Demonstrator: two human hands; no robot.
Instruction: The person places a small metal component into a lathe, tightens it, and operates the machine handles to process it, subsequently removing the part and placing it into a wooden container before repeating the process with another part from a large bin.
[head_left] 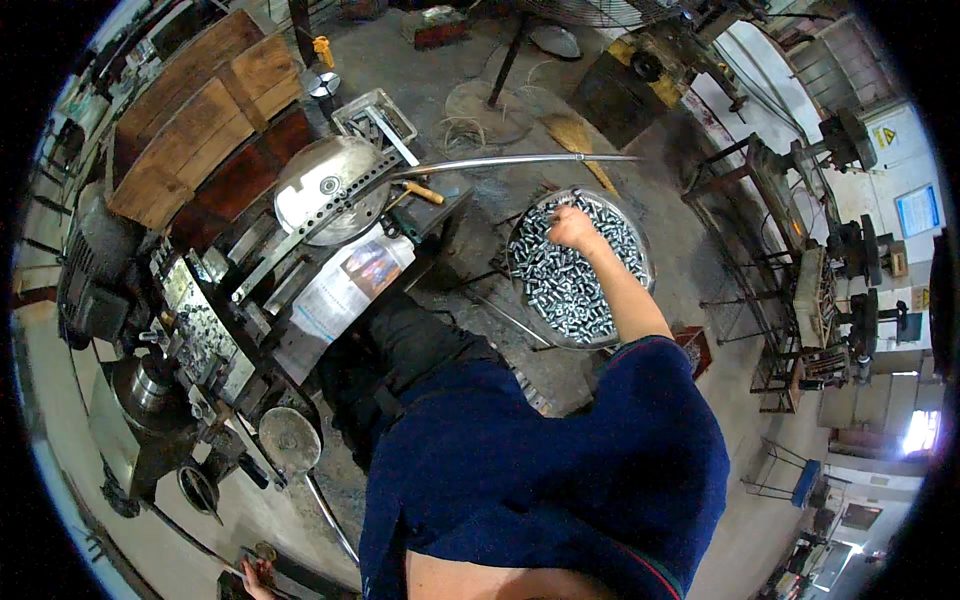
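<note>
A wide round metal pan (650,262) is heaped with small shiny metal cylinders (575,285), each seemingly with a dark hole. My right hand (572,228) reaches over the far part of this heap with its fingers closed together. Whatever lies between those fingers is too small to make out. Far to the lower left, my left hand (258,578) shows only in part, its fingers curled at the end of a long thin rod (195,542). That rod runs out from a lathe-like machine with a metal chuck (150,385).
On the machine bench lie a round metal disc (330,186), a perforated bar (310,225), a printed sheet (345,290) and a yellow-handled tool (424,192). A long shiny bar (500,160) juts out above the pan. A broom (575,140) lies beyond it; machines on stands (800,250) line the right.
</note>
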